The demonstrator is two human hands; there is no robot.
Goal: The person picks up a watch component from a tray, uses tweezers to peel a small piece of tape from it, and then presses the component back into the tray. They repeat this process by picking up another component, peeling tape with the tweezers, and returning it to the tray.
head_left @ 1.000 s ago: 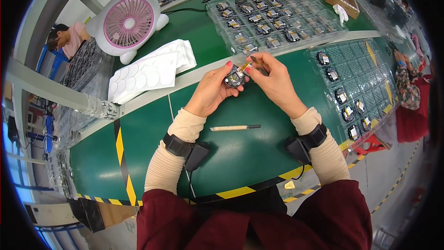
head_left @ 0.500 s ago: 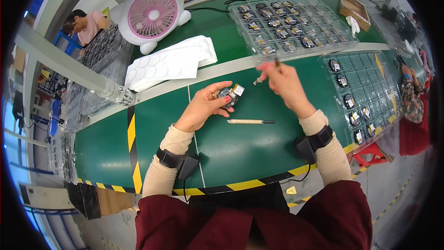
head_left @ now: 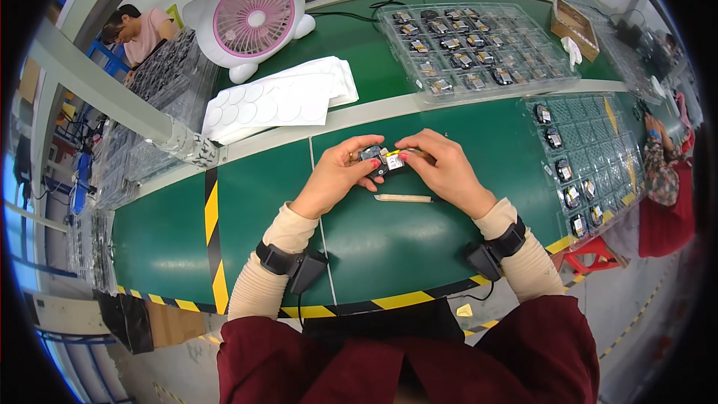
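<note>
Near the middle of the green bench, my left hand (head_left: 338, 174) grips a small round black electronic module (head_left: 372, 155) by its edge. A white-labelled piece (head_left: 395, 161) with a yellow edge sits at the module's right side. My right hand (head_left: 447, 170) is closed, its thumb and index finger touching this labelled piece. Between those fingers lies a thin dark tool (head_left: 423, 154), mostly hidden, whose kind I cannot make out. Just below the hands, a cream-coloured, pen-like stick (head_left: 404, 198) with a pointed left end rests on the bench.
A clear tray (head_left: 479, 88) of similar modules lies beyond the rail; another tray (head_left: 591, 123), partly filled, is at right. White sheets with round outlines (head_left: 262, 108) lie at left before a pink-and-white fan (head_left: 254, 19). A small box (head_left: 574, 28) stands far right. A person (head_left: 142, 34) sits far left.
My right hand has come down and left from above the bench to the module, bringing its fingers against the labelled piece. My left hand still holds the module, shifted slightly right.
</note>
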